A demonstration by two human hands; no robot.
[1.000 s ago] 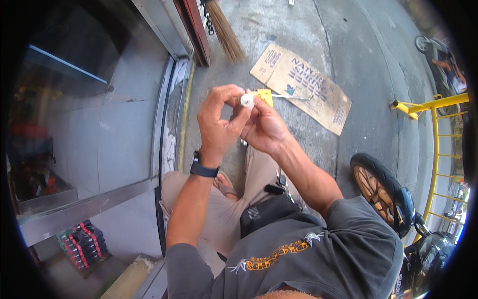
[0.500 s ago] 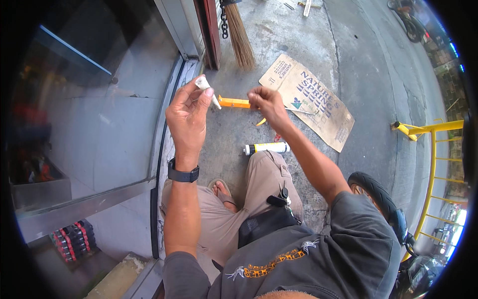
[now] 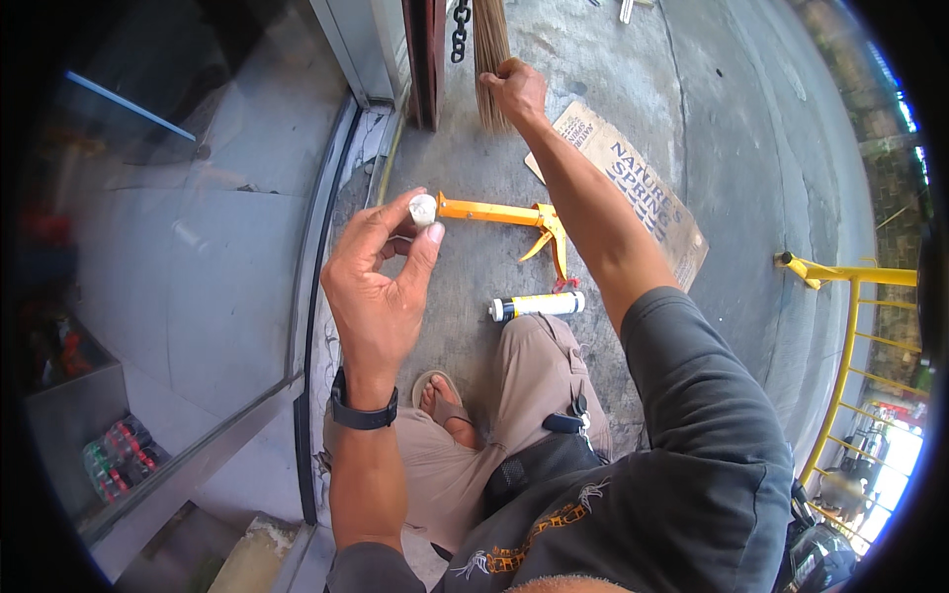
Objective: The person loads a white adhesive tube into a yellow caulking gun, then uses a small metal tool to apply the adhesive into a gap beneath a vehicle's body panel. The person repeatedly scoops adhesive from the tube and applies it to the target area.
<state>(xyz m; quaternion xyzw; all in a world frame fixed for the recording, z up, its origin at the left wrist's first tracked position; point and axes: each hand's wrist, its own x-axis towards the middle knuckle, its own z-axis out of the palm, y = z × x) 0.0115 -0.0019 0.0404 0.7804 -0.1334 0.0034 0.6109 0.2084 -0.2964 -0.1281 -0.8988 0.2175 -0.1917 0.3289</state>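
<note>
Between the thumb and fingers of my left hand (image 3: 374, 296) is a whitish, smeared sealant nozzle (image 3: 423, 210), its wide end facing up at me. My right hand (image 3: 519, 94) reaches far forward, fingers pinched at the bristles of a stick broom (image 3: 491, 35); how many bristles lie between the fingertips is too small to tell. Just beyond the nozzle, an orange caulking gun (image 3: 494, 212) lies on the concrete with no tube in it. A white, black and yellow sealant cartridge (image 3: 539, 306) rests on the ground by my knee.
A flattened cardboard sheet (image 3: 652, 203) lies right of the caulking gun, partly behind my right arm. Large glass panes (image 3: 227, 257) in a metal frame stand close on the left. A dark chain (image 3: 460, 35) hangs beside the broom. At the right stands a yellow metal barrier (image 3: 850, 277).
My right hand has moved forward from above the caulking gun to the broom, uncovering the gun's handle. The nozzle in my left hand has turned from side-on to end-on and come slightly nearer.
</note>
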